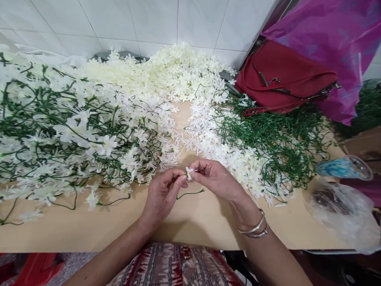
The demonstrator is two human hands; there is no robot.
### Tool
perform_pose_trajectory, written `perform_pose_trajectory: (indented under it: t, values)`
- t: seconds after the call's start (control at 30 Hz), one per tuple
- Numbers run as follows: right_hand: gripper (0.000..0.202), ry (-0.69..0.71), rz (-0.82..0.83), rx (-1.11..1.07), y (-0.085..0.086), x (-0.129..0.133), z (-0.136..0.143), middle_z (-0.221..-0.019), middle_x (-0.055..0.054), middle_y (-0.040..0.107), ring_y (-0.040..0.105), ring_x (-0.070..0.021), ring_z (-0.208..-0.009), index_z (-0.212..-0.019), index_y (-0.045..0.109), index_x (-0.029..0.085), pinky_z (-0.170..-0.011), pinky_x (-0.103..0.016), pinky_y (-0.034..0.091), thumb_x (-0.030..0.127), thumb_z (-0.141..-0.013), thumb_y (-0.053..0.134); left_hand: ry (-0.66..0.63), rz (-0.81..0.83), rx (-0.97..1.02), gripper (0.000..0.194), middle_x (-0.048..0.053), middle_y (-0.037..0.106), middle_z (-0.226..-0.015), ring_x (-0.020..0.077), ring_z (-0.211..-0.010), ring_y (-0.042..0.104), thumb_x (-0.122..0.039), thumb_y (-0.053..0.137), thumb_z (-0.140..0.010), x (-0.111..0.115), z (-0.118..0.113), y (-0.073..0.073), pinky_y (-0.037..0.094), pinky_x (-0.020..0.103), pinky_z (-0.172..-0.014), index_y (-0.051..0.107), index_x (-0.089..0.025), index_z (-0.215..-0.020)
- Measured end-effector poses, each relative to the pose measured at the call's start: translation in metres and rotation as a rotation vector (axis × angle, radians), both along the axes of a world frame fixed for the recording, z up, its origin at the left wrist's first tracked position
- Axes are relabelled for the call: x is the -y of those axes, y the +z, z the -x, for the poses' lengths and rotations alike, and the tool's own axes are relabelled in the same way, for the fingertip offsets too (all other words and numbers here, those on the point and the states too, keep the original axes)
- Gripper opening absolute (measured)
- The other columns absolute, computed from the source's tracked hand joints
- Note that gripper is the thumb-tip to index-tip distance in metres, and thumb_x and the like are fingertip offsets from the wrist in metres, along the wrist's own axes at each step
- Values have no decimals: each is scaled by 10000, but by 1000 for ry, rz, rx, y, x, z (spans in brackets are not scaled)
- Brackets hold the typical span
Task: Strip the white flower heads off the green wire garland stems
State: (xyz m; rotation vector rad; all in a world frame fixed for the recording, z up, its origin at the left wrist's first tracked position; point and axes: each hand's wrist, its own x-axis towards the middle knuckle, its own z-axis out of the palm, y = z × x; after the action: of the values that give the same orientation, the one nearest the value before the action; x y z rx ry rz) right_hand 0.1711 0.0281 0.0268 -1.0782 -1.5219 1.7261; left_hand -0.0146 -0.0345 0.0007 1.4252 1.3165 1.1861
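Observation:
Near the table's middle, my left hand (168,190) pinches a small white flower (189,172) by its green base. My right hand (212,176) meets it from the other side, thumb and forefinger closed at the flower's petals. A thin green stem (192,193) shows just below the fingers. Behind the hands, white stamen pieces (172,153) are scattered on the tan table (205,222). Loose white petals (247,159) are heaped to the right, beside a pile of green stems (268,139).
Assembled white flowers with green stems (74,131) cover the left side. Cream blossoms (181,67) are piled by the tiled wall. At the right are a red bag (282,75), purple sheet (330,43), plastic cup (342,167) and clear plastic bag (345,210).

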Motion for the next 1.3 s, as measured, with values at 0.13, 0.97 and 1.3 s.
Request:
perform_pose_trajectory:
  t: [0.13,0.97,1.3]
  values:
    - [286,22,14,0,-2,0,0,-745,4,673,581,-149,-695,-809,681,214,-686,-314,465,477,-853,786,2,-26,-57,136,14,759,-771,161,-731,699,-311,647,-1002,0,1,-1,514,261,-725,715,-206,-949]
    - [305,12,29,32,0,-3,-3,-759,12,628,535,-144,-705,-805,656,206,-709,-315,424,482,-828,784,47,33,45,147,27,786,-871,164,-799,759,-291,647,-991,3,-5,-3,582,246,-761,720,-200,-1081]
    - [260,-28,38,51,-2,-3,-1,-723,27,609,522,-138,-680,-796,662,210,-666,-299,431,436,-801,792,26,44,-41,132,5,772,-789,154,-750,743,-301,628,-1002,2,-1,1,554,239,-723,702,-204,-952]
